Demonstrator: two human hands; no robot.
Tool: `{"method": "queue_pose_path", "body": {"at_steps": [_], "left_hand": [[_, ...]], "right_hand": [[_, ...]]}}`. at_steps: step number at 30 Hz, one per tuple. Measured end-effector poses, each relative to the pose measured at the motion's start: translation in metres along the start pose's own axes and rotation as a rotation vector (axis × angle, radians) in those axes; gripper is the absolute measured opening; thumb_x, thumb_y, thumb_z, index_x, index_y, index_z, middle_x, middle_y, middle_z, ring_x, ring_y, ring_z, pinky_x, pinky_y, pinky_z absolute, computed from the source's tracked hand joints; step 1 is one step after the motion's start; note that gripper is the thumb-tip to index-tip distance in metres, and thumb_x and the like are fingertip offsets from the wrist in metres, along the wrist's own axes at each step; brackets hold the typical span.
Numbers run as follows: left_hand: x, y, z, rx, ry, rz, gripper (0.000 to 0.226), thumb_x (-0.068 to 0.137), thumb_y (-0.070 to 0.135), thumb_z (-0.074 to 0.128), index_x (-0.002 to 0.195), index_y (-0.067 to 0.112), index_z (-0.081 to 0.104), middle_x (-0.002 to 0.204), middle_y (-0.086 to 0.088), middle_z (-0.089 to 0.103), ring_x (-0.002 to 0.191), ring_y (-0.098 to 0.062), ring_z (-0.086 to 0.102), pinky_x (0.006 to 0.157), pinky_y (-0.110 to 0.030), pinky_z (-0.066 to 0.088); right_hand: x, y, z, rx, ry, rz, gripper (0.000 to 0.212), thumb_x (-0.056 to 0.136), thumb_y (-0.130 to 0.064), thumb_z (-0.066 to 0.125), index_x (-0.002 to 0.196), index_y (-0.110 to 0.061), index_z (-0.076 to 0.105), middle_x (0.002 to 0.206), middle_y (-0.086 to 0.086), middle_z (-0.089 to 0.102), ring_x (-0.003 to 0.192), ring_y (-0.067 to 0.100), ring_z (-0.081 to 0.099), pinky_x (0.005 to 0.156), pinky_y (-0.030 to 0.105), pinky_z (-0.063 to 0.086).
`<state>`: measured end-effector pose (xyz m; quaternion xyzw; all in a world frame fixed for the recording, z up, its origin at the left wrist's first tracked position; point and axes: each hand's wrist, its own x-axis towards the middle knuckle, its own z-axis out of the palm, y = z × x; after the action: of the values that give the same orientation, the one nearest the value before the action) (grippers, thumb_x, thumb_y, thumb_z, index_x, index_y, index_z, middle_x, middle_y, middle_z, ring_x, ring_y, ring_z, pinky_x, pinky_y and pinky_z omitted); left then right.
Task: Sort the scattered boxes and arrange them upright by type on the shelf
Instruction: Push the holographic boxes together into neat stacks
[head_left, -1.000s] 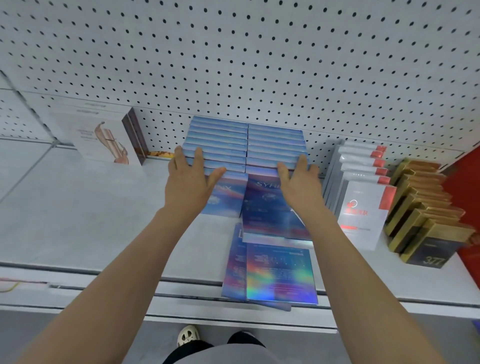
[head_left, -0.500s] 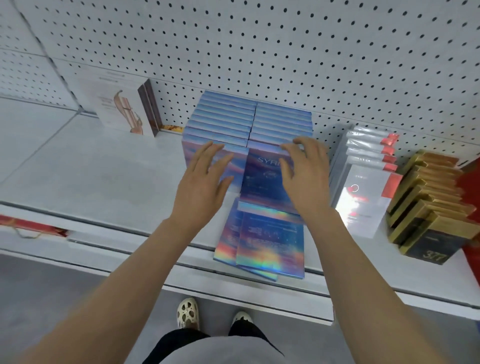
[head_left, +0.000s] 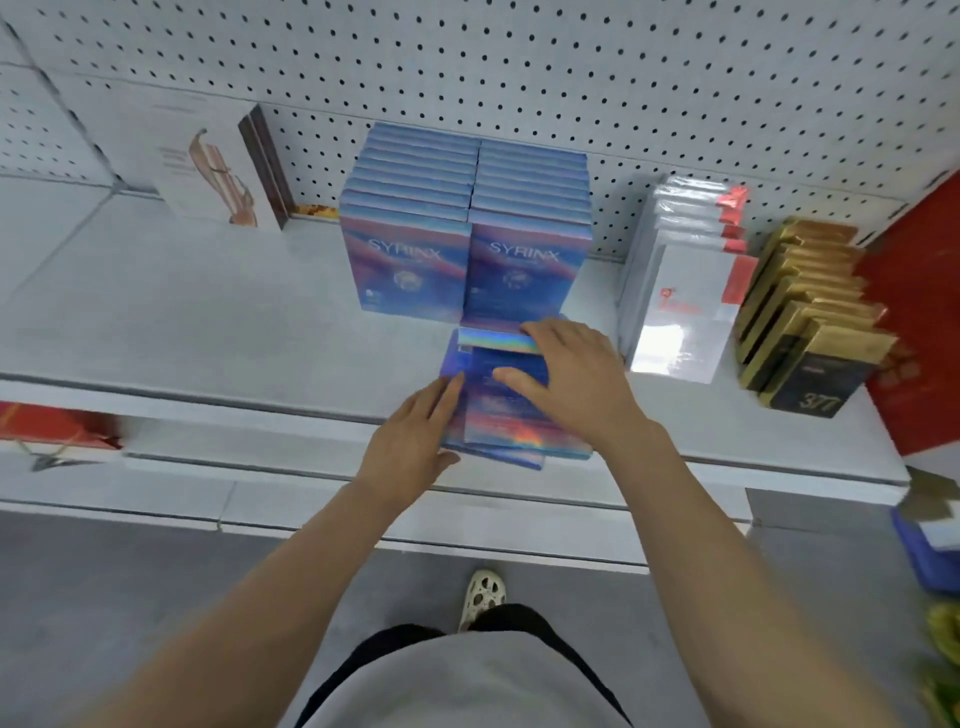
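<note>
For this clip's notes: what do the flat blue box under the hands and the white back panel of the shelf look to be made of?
Flat blue box: apparently printed cardboard with a holographic foil finish, since rainbow bands glint along its far edge and near its front. A plastic wrap cannot be ruled out.
White back panel: looks like painted sheet metal pegboard, matte white, with regular rows of small round holes. Metal is a guess.

White perforated back panel (head_left: 571, 62), grey floor (head_left: 104, 597), white perforated shoe (head_left: 483, 595), red wall panel (head_left: 919, 322)

Both arms extended forward; left grip (head_left: 415, 431) fingers straight, right grip (head_left: 571, 379) fingers curled
</note>
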<state>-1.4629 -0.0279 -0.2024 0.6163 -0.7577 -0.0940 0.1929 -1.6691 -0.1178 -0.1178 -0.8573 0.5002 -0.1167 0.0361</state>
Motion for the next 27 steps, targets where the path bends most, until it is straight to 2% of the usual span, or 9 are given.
{"method": "queue_pose_path", "body": {"at_steps": [2,4,8,11,13,15,19,24,27], "left_hand": [[0.000,-0.001,0.001,-0.009,0.133,0.035,0.075,0.068,0.023,0.085,0.134,0.011,0.050,0.134,-0.013,0.057,0.110,-0.034,0.062,0.077,-0.046,0.059],[0.001,0.001,-0.003,0.025,0.255,0.113,0.050,0.081,0.031,0.075,0.124,0.009,0.062,0.126,-0.010,0.063,0.105,-0.029,0.064,0.082,-0.040,0.058],[0.018,0.010,-0.028,0.000,0.334,0.127,0.046,0.088,0.049,0.054,0.111,0.012,0.067,0.107,-0.004,0.071,0.088,-0.025,0.067,0.077,-0.032,0.054],[0.041,0.018,-0.050,-0.076,0.316,0.099,0.046,0.087,0.055,0.059,0.110,0.015,0.065,0.100,-0.003,0.072,0.077,-0.022,0.068,0.069,-0.025,0.052],[0.057,0.021,-0.064,-0.155,0.322,0.068,0.041,0.088,0.045,0.063,0.116,0.016,0.062,0.108,-0.003,0.070,0.083,-0.022,0.069,0.075,-0.023,0.050],[0.073,0.022,-0.072,-0.218,0.325,-0.010,0.039,0.089,0.030,0.068,0.123,0.016,0.056,0.119,-0.006,0.064,0.092,-0.025,0.067,0.081,-0.032,0.055],[0.105,0.011,-0.089,-0.078,0.447,-0.025,0.065,0.077,0.012,0.077,0.135,0.010,0.048,0.134,-0.014,0.050,0.116,-0.033,0.055,0.091,-0.042,0.051],[0.135,-0.033,-0.107,0.190,0.383,-0.147,0.106,0.065,0.038,0.087,0.149,0.012,0.029,0.150,-0.023,0.031,0.139,-0.044,0.029,0.111,-0.054,0.031],[0.147,-0.051,-0.114,0.199,0.242,-0.266,0.119,0.063,0.050,0.085,0.154,0.012,0.018,0.156,-0.028,0.015,0.144,-0.048,0.012,0.117,-0.054,0.015]], "right_hand": [[-0.009,-0.008,-0.003,-0.049,-0.080,0.013,0.092,0.077,-0.084,0.038,0.145,-0.022,0.040,0.145,0.004,0.047,0.136,0.028,0.039,0.113,0.044,0.026],[-0.020,-0.014,-0.002,-0.090,-0.123,0.011,0.110,0.068,-0.090,0.042,0.154,-0.025,0.024,0.156,0.005,0.029,0.148,0.032,0.019,0.119,0.052,0.014],[-0.028,-0.016,-0.010,-0.118,-0.230,0.022,0.120,0.067,-0.083,0.061,0.158,-0.032,0.001,0.166,0.005,0.002,0.152,0.033,-0.006,0.121,0.056,0.004],[-0.015,-0.007,-0.027,-0.158,-0.189,0.089,0.110,0.074,-0.057,0.077,0.157,-0.029,0.012,0.162,0.010,0.017,0.147,0.036,0.021,0.117,0.052,0.026],[-0.001,0.003,-0.036,-0.180,-0.072,0.125,0.090,0.077,-0.044,0.079,0.151,-0.023,0.032,0.148,0.011,0.041,0.129,0.036,0.046,0.102,0.046,0.043],[0.015,0.012,-0.040,-0.185,0.012,0.170,0.075,0.079,-0.043,0.075,0.144,-0.020,0.044,0.133,0.010,0.054,0.116,0.035,0.054,0.092,0.043,0.048],[0.046,0.027,-0.038,-0.090,0.105,0.259,0.073,0.083,-0.042,0.073,0.145,-0.019,0.043,0.130,0.015,0.055,0.112,0.042,0.054,0.087,0.047,0.050],[0.076,0.040,-0.024,0.114,0.038,0.319,0.103,0.075,-0.045,0.081,0.155,-0.022,0.021,0.156,0.020,0.022,0.132,0.043,0.041,0.101,0.051,0.045],[0.083,0.043,-0.022,0.169,0.020,0.309,0.108,0.073,-0.044,0.083,0.156,-0.022,0.018,0.158,0.021,0.018,0.133,0.043,0.040,0.104,0.048,0.043]]}}
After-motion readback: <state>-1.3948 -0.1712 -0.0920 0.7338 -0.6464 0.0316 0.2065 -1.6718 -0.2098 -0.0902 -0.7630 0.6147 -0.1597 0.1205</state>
